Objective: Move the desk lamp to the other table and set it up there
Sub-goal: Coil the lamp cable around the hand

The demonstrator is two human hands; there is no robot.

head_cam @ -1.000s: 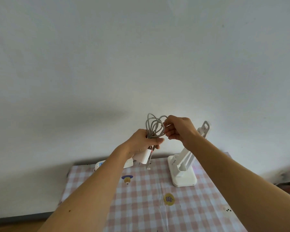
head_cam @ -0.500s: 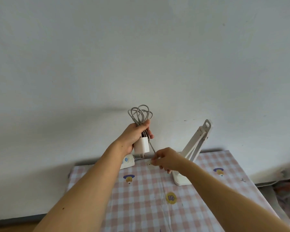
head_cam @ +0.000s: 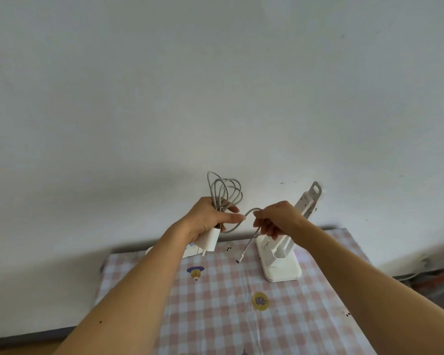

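Note:
A white desk lamp [head_cam: 282,262] stands on the checked table [head_cam: 305,316] near the wall, its folded arm leaning up to the right. My left hand [head_cam: 210,216] grips a coiled grey cable [head_cam: 224,190] together with its white plug adapter [head_cam: 207,240], which hangs below the fist. My right hand [head_cam: 276,219] pinches the loose end of the same cable just left of the lamp arm. The free end with its small connector [head_cam: 239,260] dangles down above the tablecloth. My right hand hides the lower part of the lamp arm.
A white power strip [head_cam: 190,251] lies at the table's back edge, mostly behind my left forearm. The cloth has small cartoon stickers. A plain wall rises right behind the table. Floor and clutter show at the far right.
My right hand rose from table height and drew a length of cable out of the coil. The left hand dropped slightly and the plug adapter now hangs lower.

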